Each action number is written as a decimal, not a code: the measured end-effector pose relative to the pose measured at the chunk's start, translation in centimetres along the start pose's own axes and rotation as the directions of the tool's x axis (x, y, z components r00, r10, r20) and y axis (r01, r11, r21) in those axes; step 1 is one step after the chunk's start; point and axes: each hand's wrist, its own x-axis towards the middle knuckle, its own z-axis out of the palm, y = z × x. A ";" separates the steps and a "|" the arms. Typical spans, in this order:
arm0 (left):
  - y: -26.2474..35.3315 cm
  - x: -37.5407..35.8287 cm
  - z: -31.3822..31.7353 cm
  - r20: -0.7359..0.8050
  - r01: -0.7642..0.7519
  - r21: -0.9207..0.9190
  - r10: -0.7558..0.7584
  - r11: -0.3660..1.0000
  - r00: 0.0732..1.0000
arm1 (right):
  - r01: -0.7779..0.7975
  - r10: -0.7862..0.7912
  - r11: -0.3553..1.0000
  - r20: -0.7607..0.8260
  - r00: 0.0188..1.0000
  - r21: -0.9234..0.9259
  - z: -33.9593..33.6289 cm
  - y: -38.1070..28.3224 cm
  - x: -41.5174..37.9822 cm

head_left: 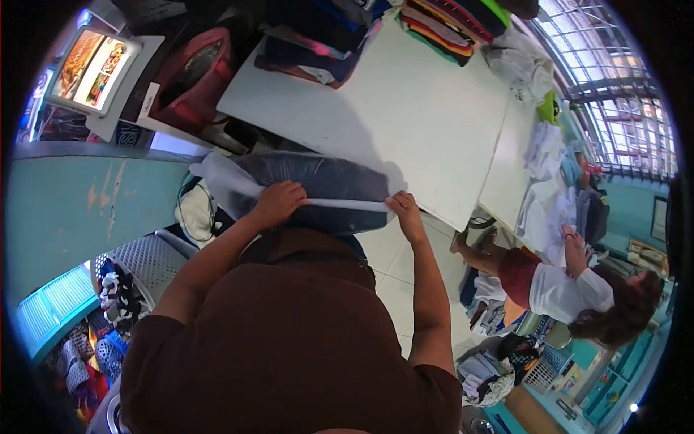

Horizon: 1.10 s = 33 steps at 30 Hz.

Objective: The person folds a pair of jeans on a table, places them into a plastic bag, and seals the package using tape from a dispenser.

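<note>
A clear plastic bag [318, 172] packed with dark folded cloth lies in front of my body, at the near edge of the white table. Its loose, whitish end bunches up toward the left. A pale strip, perhaps folded plastic or tape, runs lengthwise along the bag. My left hand [280, 202] is closed on the strip near the middle, fingers curled over the bag. At the bag's right end, my right hand [405, 210] pinches the strip's other end between thumb and fingers. The underside of the bag is hidden.
Stacks of folded clothes [311, 50] stand at the far side of the white table [426, 116]. A red bag [195, 79] and a lit screen [94, 69] are at upper left. Another person [571, 289] handles white garments at right. Laundry baskets stand on the floor.
</note>
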 end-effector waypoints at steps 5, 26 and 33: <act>-0.7 0.0 0.6 0.001 -0.010 0.010 0.010 1.000 1.000 | -0.276 0.290 0.933 -0.030 0.956 0.232 1.1 1.5 -0.1; 4.5 3.8 -0.3 0.165 0.382 0.236 -0.424 0.894 0.891 | 0.890 -0.949 0.314 -0.116 0.292 -0.330 -39.4 -20.3 1.2; 3.8 2.9 1.1 0.115 0.403 0.378 -0.473 0.834 0.873 | 0.850 -0.985 0.169 -0.126 0.121 -0.499 -46.3 -15.3 5.4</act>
